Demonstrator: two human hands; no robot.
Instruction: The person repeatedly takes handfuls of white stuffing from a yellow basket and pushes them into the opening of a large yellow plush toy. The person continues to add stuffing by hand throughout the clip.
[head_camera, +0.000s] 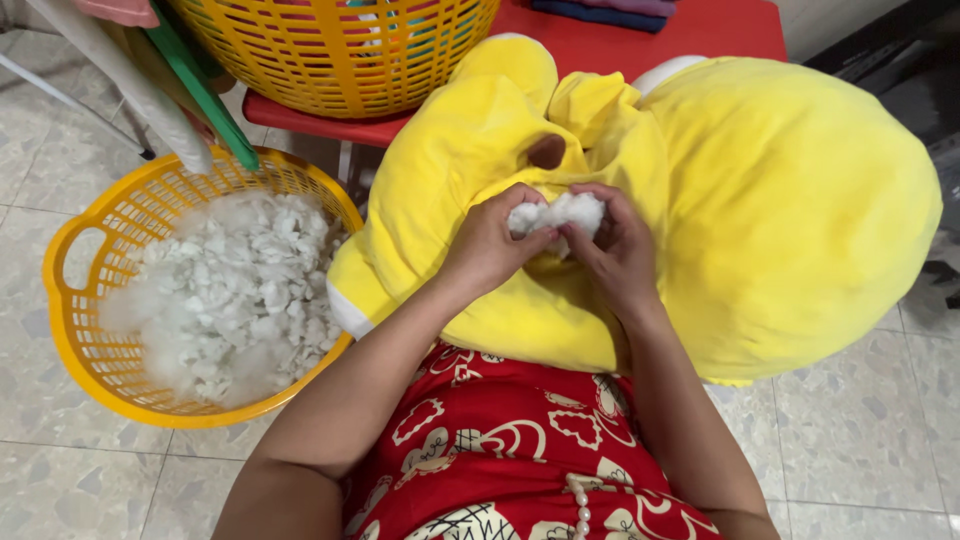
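Observation:
A large yellow plush toy (780, 200) lies across my lap, its limbs pointing toward the red table. Both hands meet at an opening in the plush. My left hand (490, 243) and my right hand (615, 250) pinch a clump of white stuffing (560, 212) between their fingers, right at that opening. The fingertips are partly hidden by the fluff.
An orange plastic basket (75, 330) filled with white stuffing (235, 295) stands on the tiled floor at my left. Behind the plush is a red table (700, 30) bearing a second orange basket (340, 50). Folded cloth lies at the table's far edge.

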